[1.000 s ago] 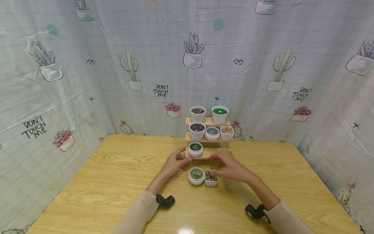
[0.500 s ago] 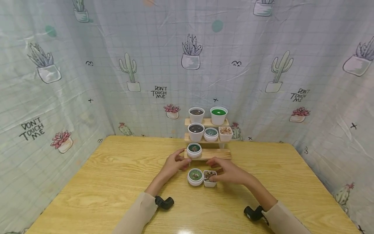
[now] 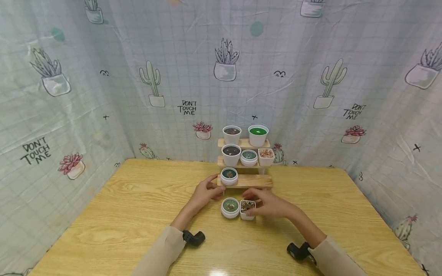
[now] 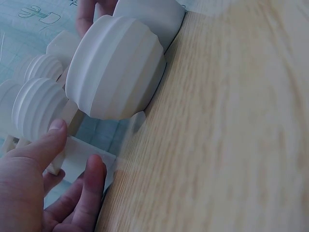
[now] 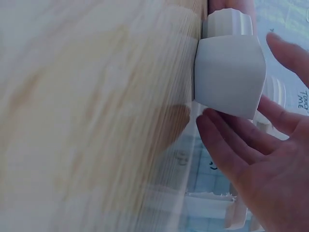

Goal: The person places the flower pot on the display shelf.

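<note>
A pale wooden table (image 3: pixel 138 214) with a glossy, streaky grain carries a small stepped stand (image 3: pixel 246 181) of light, unvarnished wood, three tiers rising toward a thin curtain (image 3: pixel 103 96) printed with cacti and grid lines. On the tiers sit small white pots: a low, ribbed round one with a dark green top (image 3: pixel 229 175) on the bottom step, and five more on the two steps above (some round and ribbed, one square, one filled bright green).

In front of the stand, on the table itself, two pots stand side by side and touching: a squat round ribbed pot (image 3: pixel 230 207) with a green filling, and a square pot (image 3: pixel 247 209) with smooth, slightly tapered matte walls and brownish gravel on top.

The right hand (image 3: pixel 268 204) reaches in from the right with its fingers loosely spread and only gently bent; its fingertips (image 5: pixel 217 140) lie against the square pot's side, the thumb apart above it, so the hand touches rather than clamps the pot.

The left hand (image 3: pixel 204 193) rests at the left end of the stand's bottom step, fingers relaxed and parted, the tips touching the wood beside the dark-topped pot and holding nothing.
</note>
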{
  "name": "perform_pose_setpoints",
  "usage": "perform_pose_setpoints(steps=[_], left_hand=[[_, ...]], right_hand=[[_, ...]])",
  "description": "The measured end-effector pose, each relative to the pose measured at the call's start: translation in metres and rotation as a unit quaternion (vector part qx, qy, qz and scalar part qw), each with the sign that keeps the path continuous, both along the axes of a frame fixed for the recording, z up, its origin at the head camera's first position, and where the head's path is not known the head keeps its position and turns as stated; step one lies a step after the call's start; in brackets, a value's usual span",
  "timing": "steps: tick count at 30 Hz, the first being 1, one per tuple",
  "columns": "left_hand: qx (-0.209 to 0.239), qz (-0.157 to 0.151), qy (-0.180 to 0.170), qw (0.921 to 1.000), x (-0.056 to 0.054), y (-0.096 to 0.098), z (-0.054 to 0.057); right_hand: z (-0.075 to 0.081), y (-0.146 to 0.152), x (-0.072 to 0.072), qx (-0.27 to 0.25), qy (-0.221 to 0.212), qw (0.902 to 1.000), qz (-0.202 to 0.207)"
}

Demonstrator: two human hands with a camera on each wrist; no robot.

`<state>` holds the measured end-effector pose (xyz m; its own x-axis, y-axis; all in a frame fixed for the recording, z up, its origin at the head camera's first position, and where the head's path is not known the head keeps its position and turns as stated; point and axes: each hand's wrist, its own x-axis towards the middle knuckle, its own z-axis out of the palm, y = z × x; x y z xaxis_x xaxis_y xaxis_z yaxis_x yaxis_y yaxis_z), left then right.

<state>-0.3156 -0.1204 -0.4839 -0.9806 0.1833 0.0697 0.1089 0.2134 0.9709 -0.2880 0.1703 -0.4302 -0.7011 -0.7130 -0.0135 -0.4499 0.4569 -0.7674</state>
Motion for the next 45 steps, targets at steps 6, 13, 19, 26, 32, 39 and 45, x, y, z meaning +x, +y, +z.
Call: perform_pose_setpoints(steps=[6, 13, 19, 26, 32, 39, 45], left_hand=[[0.0, 0.001, -0.003, 1.0, 0.0011, 0.0002, 0.0013], [-0.002, 0.002, -0.004, 1.0, 0.0031, 0.0019, 0.0042], [-0.003, 0.003, -0.005, 1.0, 0.0012, 0.0014, 0.0019], [-0.003, -0.002, -0.003, 1.0, 0.0014, 0.0006, 0.0022], [0.001, -0.003, -0.001, 1.0, 0.0003, 0.0004, 0.0018], [0.0, -0.002, -0.002, 1.0, -0.0008, 0.0004, 0.002], [0.001, -0.002, -0.005, 1.0, -0.0007, 0.0006, 0.0019]], right_hand=[[-0.0006, 0.0002, 0.0008, 0.02, -0.008, 0.9998, 0.007], [-0.0009, 0.0005, 0.0014, 0.024, -0.001, 0.9996, 0.014], [-0.0008, 0.0008, 0.0016, 0.028, 0.007, 0.9993, 0.021], [-0.0004, 0.0003, 0.0017, 0.031, 0.013, 0.9992, 0.022], [-0.0004, -0.0004, 0.0022, 0.036, 0.015, 0.9991, 0.016], [0.0016, -0.001, 0.0013, 0.033, 0.01, 0.9993, 0.014], [0.0028, -0.0008, 0.0011, 0.034, 0.008, 0.9993, 0.012]])
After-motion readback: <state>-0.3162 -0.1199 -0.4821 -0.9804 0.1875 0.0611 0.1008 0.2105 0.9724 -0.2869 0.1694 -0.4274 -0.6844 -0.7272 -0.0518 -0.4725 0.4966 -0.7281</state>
